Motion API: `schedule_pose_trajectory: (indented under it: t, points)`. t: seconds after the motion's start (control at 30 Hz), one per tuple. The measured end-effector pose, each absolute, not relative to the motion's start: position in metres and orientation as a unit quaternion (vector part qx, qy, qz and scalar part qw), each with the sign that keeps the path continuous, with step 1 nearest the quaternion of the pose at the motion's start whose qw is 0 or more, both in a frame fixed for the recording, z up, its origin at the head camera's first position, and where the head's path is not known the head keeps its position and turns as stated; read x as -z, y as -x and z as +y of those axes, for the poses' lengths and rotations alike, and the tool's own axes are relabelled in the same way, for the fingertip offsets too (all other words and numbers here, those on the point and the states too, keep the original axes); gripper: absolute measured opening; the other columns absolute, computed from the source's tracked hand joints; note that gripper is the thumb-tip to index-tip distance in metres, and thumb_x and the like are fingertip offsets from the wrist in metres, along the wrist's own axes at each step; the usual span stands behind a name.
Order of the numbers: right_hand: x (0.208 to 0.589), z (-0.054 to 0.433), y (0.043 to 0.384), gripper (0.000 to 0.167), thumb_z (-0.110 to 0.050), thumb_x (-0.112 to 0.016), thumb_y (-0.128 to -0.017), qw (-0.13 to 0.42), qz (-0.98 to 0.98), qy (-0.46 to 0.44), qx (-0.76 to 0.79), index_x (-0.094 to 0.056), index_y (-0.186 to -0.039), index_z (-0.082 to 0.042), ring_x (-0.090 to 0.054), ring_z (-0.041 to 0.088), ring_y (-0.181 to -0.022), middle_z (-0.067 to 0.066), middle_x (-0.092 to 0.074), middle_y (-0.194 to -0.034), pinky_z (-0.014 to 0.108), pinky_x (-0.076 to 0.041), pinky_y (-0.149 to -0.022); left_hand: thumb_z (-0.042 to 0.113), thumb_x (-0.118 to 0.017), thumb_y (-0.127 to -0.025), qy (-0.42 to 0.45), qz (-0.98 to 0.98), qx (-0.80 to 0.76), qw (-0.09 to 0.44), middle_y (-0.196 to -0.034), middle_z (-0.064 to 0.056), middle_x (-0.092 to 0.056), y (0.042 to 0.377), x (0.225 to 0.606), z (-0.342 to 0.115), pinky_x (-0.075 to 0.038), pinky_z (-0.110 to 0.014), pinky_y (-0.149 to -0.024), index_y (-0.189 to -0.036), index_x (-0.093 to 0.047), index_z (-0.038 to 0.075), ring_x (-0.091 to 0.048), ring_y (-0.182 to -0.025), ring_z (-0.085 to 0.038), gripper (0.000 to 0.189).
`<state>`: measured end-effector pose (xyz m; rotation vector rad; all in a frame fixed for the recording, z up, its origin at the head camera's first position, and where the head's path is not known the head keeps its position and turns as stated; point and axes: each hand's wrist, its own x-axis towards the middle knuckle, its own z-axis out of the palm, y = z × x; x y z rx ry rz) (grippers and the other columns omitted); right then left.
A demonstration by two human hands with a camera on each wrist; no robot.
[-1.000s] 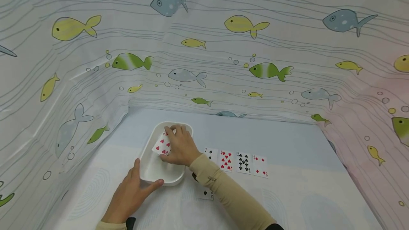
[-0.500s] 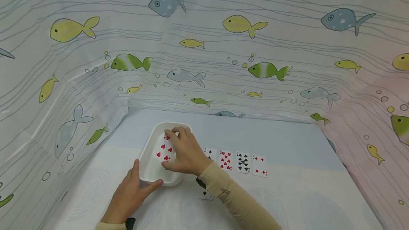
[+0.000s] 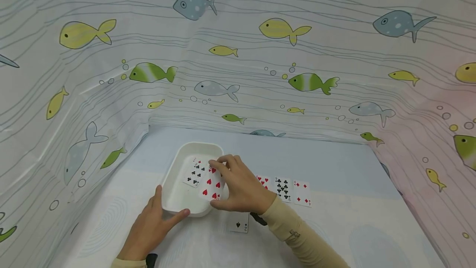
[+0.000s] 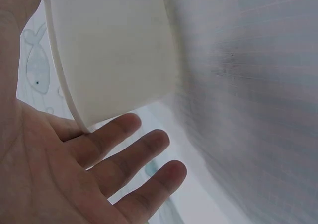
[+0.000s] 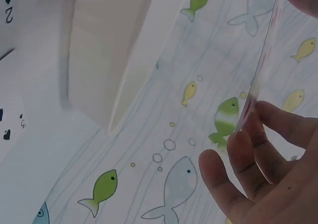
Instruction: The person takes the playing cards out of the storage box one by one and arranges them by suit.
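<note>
My right hand [image 3: 245, 187] pinches a six of hearts playing card [image 3: 210, 184] by its edges, over the right side of a white plastic tray [image 3: 172, 193]. In the right wrist view the card [image 5: 258, 60] shows almost edge-on between the fingertips. Inside the tray lie a card with clubs [image 3: 194, 175] and, just behind it, the corner of a two of diamonds. My left hand [image 3: 148, 228] rests against the tray's near left corner, its thumb at the near side and fingers along the left side. In the left wrist view the fingers [image 4: 131, 167] extend loosely beside the tray wall [image 4: 109, 50].
Right of the tray, a row on the table holds an eight of hearts [image 3: 262, 181], a nine of clubs [image 3: 283, 189] and a four of diamonds [image 3: 302, 193]. Nearer lies a two of spades [image 3: 239, 223]. A fish-patterned sheet [image 3: 256, 98] encloses the table at back and sides.
My right hand has moved right with the hearts card, from mid-tray to its right side. The clubs card in the tray has come into view. The left hand stays put.
</note>
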<state>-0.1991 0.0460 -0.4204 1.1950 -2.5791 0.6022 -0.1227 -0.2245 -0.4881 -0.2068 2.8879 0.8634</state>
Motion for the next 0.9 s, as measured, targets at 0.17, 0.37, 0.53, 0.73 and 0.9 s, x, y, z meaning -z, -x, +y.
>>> schedule_pose_trajectory:
  t: [0.17, 0.37, 0.53, 0.73, 0.9]
  points:
    - [0.421, 0.071, 0.196, 0.094, -0.048, -0.083, -0.075, 0.084, -0.885, -0.398, -0.225, -0.043, -0.152, -0.013, -0.042, 0.015, -0.119, 0.003, -0.047, -0.138, 0.026, -0.051, -0.089, 0.08, -0.061, -0.081, 0.068, 0.953, -0.287, 0.062, -0.152, -0.035, -0.03, 0.122, 0.487, -0.225, -0.037, -0.067, -0.105, -0.159, 0.003, -0.005, -0.042, -0.131, -0.052, 0.132]
    - [0.425, 0.097, 0.199, 0.102, -0.046, -0.086, -0.075, 0.061, -0.886, -0.363, -0.284, -0.036, -0.157, -0.013, -0.037, 0.008, -0.125, -0.002, -0.043, -0.141, 0.025, -0.05, -0.095, 0.08, -0.06, -0.082, 0.065, 0.953, -0.289, 0.068, -0.156, -0.035, -0.024, 0.122, 0.486, -0.226, -0.034, -0.067, -0.107, -0.159, 0.006, -0.005, -0.036, -0.137, -0.054, 0.132]
    - [0.428, 0.116, 0.201, 0.092, -0.04, -0.086, -0.075, 0.08, -0.882, -0.36, -0.294, -0.044, -0.151, -0.012, -0.036, 0.009, -0.126, -0.003, -0.043, -0.139, 0.028, -0.05, -0.097, 0.079, -0.061, -0.083, 0.065, 0.952, -0.291, 0.071, -0.157, -0.035, -0.023, 0.122, 0.485, -0.226, -0.033, -0.067, -0.108, -0.159, 0.006, -0.005, -0.035, -0.138, -0.054, 0.132]
    - [0.432, 0.135, 0.204, 0.09, -0.039, -0.087, -0.075, 0.069, -0.89, -0.349, -0.285, -0.046, -0.15, -0.013, -0.037, 0.012, -0.128, -0.001, -0.045, -0.138, 0.029, -0.052, -0.095, 0.079, -0.061, -0.083, 0.067, 0.951, -0.293, 0.073, -0.156, -0.035, -0.025, 0.122, 0.485, -0.226, -0.033, -0.067, -0.108, -0.159, 0.006, -0.005, -0.036, -0.137, -0.054, 0.131]
    - [0.436, 0.149, 0.203, 0.089, -0.04, -0.086, -0.075, 0.047, -0.902, -0.343, -0.258, -0.045, -0.15, -0.013, -0.038, 0.01, -0.127, -0.001, -0.045, -0.139, 0.028, -0.051, -0.096, 0.078, -0.061, -0.083, 0.064, 0.952, -0.292, 0.072, -0.155, -0.036, -0.026, 0.122, 0.486, -0.226, -0.034, -0.067, -0.107, -0.159, 0.007, -0.005, -0.037, -0.137, -0.054, 0.131]
